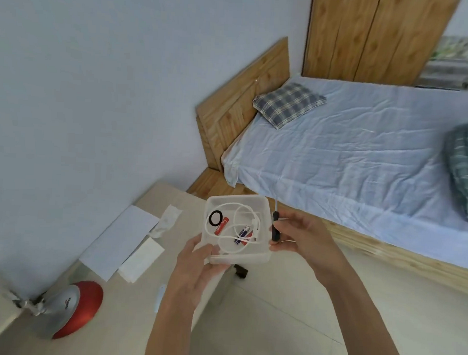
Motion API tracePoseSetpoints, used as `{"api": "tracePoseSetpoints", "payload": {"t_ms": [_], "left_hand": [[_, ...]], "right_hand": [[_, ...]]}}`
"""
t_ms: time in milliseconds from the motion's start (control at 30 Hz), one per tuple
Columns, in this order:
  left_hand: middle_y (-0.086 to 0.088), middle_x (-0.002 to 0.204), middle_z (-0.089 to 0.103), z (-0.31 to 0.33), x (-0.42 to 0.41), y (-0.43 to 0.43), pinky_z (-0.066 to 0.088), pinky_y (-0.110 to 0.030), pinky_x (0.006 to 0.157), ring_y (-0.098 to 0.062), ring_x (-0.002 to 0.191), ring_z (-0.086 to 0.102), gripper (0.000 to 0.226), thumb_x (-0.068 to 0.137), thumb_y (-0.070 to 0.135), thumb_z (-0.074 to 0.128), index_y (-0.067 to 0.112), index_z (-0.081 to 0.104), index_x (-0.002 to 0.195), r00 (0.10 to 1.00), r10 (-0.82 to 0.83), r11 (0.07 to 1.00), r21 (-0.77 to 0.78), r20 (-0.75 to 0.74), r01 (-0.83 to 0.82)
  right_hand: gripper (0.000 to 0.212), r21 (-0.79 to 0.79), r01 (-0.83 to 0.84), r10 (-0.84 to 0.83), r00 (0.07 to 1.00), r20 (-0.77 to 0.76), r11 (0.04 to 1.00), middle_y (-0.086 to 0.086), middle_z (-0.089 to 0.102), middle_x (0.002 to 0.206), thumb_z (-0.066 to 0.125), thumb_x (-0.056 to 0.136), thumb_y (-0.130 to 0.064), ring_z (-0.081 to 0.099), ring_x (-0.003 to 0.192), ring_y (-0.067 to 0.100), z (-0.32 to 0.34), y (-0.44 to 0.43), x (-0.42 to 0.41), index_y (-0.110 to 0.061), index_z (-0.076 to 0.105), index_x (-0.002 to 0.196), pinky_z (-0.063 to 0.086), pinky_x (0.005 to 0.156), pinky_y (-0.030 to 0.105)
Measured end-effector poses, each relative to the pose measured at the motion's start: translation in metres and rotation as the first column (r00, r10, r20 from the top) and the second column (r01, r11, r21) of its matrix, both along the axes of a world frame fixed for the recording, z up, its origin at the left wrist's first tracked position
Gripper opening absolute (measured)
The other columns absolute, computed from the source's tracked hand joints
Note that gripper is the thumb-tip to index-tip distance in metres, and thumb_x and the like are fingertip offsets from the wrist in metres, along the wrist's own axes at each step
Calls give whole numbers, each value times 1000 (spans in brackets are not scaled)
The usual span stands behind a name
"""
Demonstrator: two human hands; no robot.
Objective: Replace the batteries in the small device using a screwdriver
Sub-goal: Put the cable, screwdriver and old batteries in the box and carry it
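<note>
Our left hand [194, 267] holds the clear plastic box [237, 228] with batteries [242, 234]; our right hand [302, 236] grips the screwdriver [275, 227].

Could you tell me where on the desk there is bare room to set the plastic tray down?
The desk is bare between the white papers and its right edge, under the tray, and nearer, right of the red lamp base. The wall side is crowded with papers.

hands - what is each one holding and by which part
Left hand grips the clear plastic box at its near-left corner. Right hand holds the screwdriver by its black handle, tip pointing up.
</note>
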State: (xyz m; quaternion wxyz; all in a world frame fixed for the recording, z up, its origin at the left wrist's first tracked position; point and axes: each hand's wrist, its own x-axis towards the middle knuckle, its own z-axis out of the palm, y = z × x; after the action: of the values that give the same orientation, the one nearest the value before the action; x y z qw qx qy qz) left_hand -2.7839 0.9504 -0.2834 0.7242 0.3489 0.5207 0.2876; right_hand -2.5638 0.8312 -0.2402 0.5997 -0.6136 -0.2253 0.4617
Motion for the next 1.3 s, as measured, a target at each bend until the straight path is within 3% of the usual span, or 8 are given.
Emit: {"api": "tracePoseSetpoints", "payload": {"t_ms": [200,333,533,700,867,1033,1133,1300], "left_hand": [[-18,124,79,19,120,-69,60,-60,105,-37,116,77,54,96,-4,65,31,63,137,962,-268,961,89,51,263],[-3,133,77,19,208,-126,61,-59,103,-31,122,75,60,95,-5,69,34,64,140,897,-440,889,157,39,430],[1,133,77,11,330,-221,61,-60,103,-28,120,77,64,95,-7,68,36,61,141,786,-617,778,192,47,599],[-11,130,78,8,418,-299,59,-58,106,-32,121,76,66,94,-1,74,42,58,142,655,-754,652,169,47,739],[-11,124,80,12,500,-371,60,-53,106,-36,122,75,66,96,2,73,44,55,144,479,-878,477,156,27,865],[-10,123,81,9,583,-438,65,-44,91,-39,118,75,65,98,0,70,42,55,145,318,-948,318,153,24,936],[-6,122,82,7,637,-478,65,-48,95,-33,110,78,63,99,-1,68,42,57,144,220,-975,222,167,29,961],[-3,123,81,7,741,-545,61,-59,103,-34,114,79,62,99,-3,67,46,63,138,85,-996,91,200,37,976]], "right_hand": [[18,28,183,-183,983,4,983,30,74,96,66,99,0,73,79,33,7,-108,89,-4,74,115,66,75,40],[18,35,324,-325,946,-1,945,35,70,99,67,99,-1,72,76,31,7,-192,150,-1,72,117,66,74,40],[18,37,522,-521,853,-22,852,30,72,92,67,99,-1,72,75,31,4,-317,231,-2,73,117,65,73,38],[18,41,682,-679,732,-55,731,21,71,86,65,100,1,69,77,34,0,-414,276,2,70,117,66,70,37],[20,44,812,-810,584,-60,582,20,70,83,65,99,3,69,75,33,-7,-494,315,6,68,119,66,70,38],[18,37,903,-902,430,-46,429,21,69,81,64,99,4,68,70,31,-14,-561,357,8,68,116,67,70,41],[17,33,939,-939,343,-32,342,20,70,82,64,100,4,69,71,31,-15,-600,388,7,69,115,66,70,40],[14,30,972,-972,232,28,232,18,70,79,63,101,2,71,69,28,-3,-662,458,3,71,112,65,70,36]]}}
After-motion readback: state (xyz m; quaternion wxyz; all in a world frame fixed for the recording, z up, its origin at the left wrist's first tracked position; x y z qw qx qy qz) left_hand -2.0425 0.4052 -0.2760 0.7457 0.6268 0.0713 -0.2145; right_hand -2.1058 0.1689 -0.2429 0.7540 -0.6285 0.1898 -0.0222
